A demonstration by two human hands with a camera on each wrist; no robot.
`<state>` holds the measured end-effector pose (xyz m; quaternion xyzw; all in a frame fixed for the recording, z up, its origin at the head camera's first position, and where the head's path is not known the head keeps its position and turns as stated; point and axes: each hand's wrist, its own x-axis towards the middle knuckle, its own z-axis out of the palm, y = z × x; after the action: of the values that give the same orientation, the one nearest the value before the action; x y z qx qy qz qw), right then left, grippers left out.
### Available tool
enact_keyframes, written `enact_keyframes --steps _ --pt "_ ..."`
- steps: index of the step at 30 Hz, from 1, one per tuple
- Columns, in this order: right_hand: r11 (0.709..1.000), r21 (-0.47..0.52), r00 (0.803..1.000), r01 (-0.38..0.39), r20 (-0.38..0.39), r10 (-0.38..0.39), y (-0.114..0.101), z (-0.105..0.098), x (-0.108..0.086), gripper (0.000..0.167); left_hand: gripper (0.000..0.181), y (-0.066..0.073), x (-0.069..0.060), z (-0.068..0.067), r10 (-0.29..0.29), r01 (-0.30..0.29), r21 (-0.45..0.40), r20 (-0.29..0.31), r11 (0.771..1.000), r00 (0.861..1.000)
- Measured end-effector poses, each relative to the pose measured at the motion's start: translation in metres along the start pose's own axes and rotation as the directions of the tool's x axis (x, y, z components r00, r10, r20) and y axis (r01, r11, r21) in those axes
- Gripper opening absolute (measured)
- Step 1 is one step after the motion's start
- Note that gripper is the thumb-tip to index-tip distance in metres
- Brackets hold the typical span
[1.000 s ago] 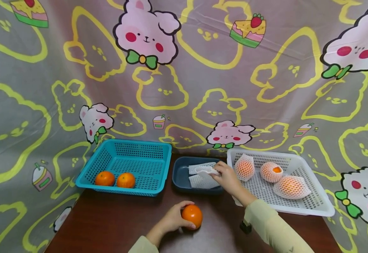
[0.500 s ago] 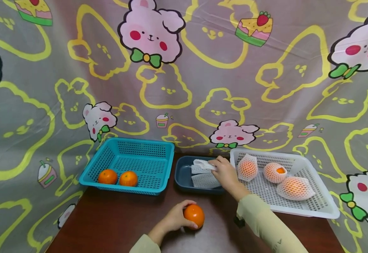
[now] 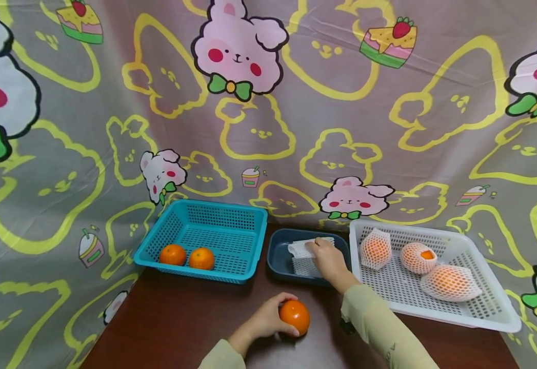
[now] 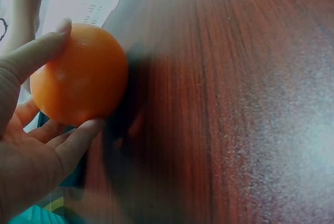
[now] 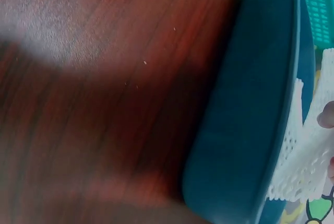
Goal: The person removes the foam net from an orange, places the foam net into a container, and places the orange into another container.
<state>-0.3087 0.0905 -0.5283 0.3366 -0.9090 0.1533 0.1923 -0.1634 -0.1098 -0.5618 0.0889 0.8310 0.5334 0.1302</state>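
Observation:
My left hand (image 3: 268, 319) grips an orange (image 3: 295, 318) on the table, thumb and fingers around its sides. In the left wrist view the same orange (image 4: 81, 75) sits between thumb and fingertips. My right hand (image 3: 327, 260) is over the dark blue tray (image 3: 277, 264), pinching a white foam net sleeve (image 3: 299, 249). Another foam net sleeve (image 3: 306, 266) lies beneath it in the tray. The right wrist view shows only fingertips (image 5: 327, 117) against the white netting (image 5: 308, 161), above the tray's wall (image 5: 245, 104); most of that hand is out of frame.
A turquoise basket (image 3: 224, 238) with two oranges (image 3: 173, 254) stands at the back left. On the right, a white basket (image 3: 397, 292) holds three net-wrapped oranges (image 3: 376, 249). A patterned cloth (image 3: 268, 118) hangs behind the brown table (image 3: 180, 318).
My right hand has shifted slightly within the tray, and the pinched foam net sleeve now lies flatter over the other. My left hand keeps its hold on the orange. The head view has turned left.

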Motion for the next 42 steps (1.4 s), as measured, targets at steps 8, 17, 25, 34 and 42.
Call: enact_keyframes --steps 8,17,25,34,42 --pt "0.997 0.009 0.993 -0.077 0.094 0.076 -0.008 0.012 0.001 0.041 0.066 0.001 -0.001 0.000 0.006 -0.006 -0.003 -0.011 1.000 1.000" --pt "0.978 0.032 0.944 -0.205 0.271 0.189 -0.013 0.021 0.001 0.052 0.065 -0.001 0.001 -0.003 0.005 -0.005 -0.005 -0.003 1.000 1.000" --pt "0.929 0.167 0.875 -0.330 0.423 0.235 -0.020 0.023 0.002 0.036 0.065 -0.001 0.000 -0.002 -0.001 0.001 -0.013 0.002 1.000 1.000" --pt "0.886 0.208 0.812 -0.413 0.525 0.255 -0.018 0.020 0.008 0.050 0.065 0.003 -0.001 -0.003 -0.019 0.019 -0.013 -0.001 1.000 1.000" --pt "0.884 0.217 0.780 -0.414 0.585 0.222 -0.013 0.020 0.010 0.048 0.064 0.001 -0.001 0.000 -0.016 0.016 -0.021 -0.006 1.000 1.000"
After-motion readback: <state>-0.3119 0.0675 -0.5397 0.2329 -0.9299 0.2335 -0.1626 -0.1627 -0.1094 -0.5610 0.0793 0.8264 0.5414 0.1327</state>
